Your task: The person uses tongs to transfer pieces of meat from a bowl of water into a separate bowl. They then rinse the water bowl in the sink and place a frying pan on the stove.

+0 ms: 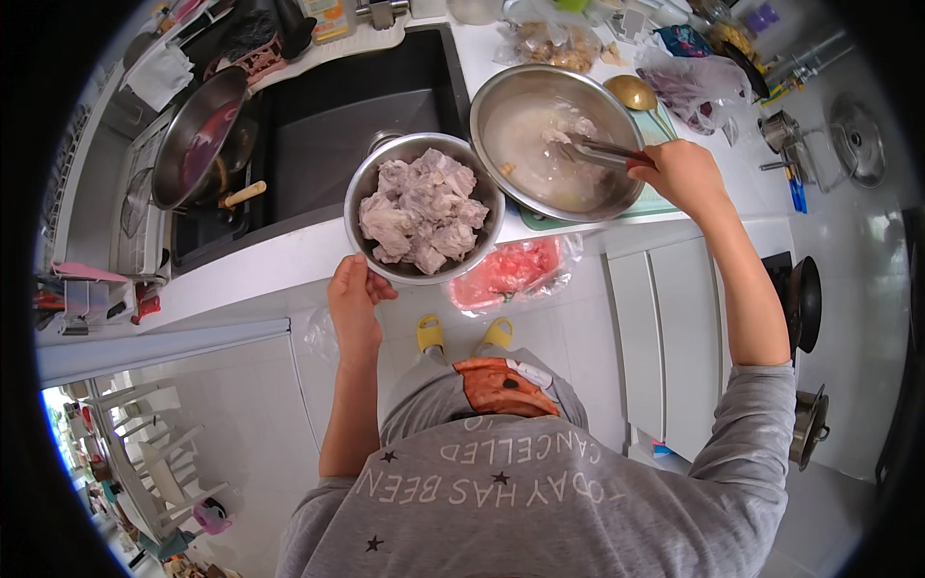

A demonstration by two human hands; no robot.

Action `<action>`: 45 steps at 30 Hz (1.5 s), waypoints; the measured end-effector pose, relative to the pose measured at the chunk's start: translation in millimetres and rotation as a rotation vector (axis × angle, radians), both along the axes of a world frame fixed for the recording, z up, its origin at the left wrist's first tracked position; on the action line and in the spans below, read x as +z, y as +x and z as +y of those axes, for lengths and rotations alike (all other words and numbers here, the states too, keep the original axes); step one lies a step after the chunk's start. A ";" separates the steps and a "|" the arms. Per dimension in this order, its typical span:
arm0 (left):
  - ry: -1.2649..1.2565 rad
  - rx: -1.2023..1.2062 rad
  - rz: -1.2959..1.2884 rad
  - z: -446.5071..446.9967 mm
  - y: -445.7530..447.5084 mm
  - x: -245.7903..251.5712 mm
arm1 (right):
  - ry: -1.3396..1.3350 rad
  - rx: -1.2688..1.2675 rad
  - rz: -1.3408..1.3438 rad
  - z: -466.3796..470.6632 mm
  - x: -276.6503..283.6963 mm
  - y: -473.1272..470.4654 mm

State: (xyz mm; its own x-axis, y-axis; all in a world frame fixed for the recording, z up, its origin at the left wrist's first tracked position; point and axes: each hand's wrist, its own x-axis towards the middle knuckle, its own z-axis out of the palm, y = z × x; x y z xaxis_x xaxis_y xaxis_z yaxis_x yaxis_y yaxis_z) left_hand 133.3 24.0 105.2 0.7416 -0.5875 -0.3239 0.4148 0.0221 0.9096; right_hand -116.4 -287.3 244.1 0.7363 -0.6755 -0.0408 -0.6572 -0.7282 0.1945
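Observation:
My left hand (354, 296) grips the near left rim of a steel bowl (352, 217) heaped with pale cooked meat chunks (425, 209). My right hand (681, 173) holds metal tongs (603, 153) with dark red grip parts. The tongs' tips reach into a larger steel basin (485, 160) of cloudy liquid, at a piece of meat (558, 136); whether they pinch it I cannot tell. The two vessels stand close side by side, the bowl at the sink's front right corner. A green board (661, 206) lies partly under the basin.
A black sink (347, 119) lies left of the basin, with a tilted pan (199, 141) at its left. Behind the basin are a bag of brownish food (553, 45), a golden ladle (631, 92) and a bag of purplish food (697, 87). A wrapped tray of red meat (509, 271) shows below the counter edge.

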 end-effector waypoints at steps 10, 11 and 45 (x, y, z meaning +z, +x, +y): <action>0.018 0.008 -0.002 -0.1 -0.3 2.4 | 0.164 -0.017 -0.271 -2.4 9.4 -12.2; 0.018 0.007 0.001 -0.1 -0.6 3.4 | 0.273 -0.132 -0.305 -2.4 13.0 -11.9; 0.031 0.018 -0.014 1.5 1.4 -0.8 | 0.126 -0.155 -0.052 23.1 7.2 4.4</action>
State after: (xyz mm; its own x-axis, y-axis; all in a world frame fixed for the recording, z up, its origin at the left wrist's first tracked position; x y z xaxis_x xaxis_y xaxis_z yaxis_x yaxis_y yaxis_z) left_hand 134.8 25.5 104.4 0.7565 -0.5638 -0.3314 0.4022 0.0015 0.9156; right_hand -112.0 -264.2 251.4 0.6276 -0.7725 -0.0971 -0.7698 -0.6343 0.0714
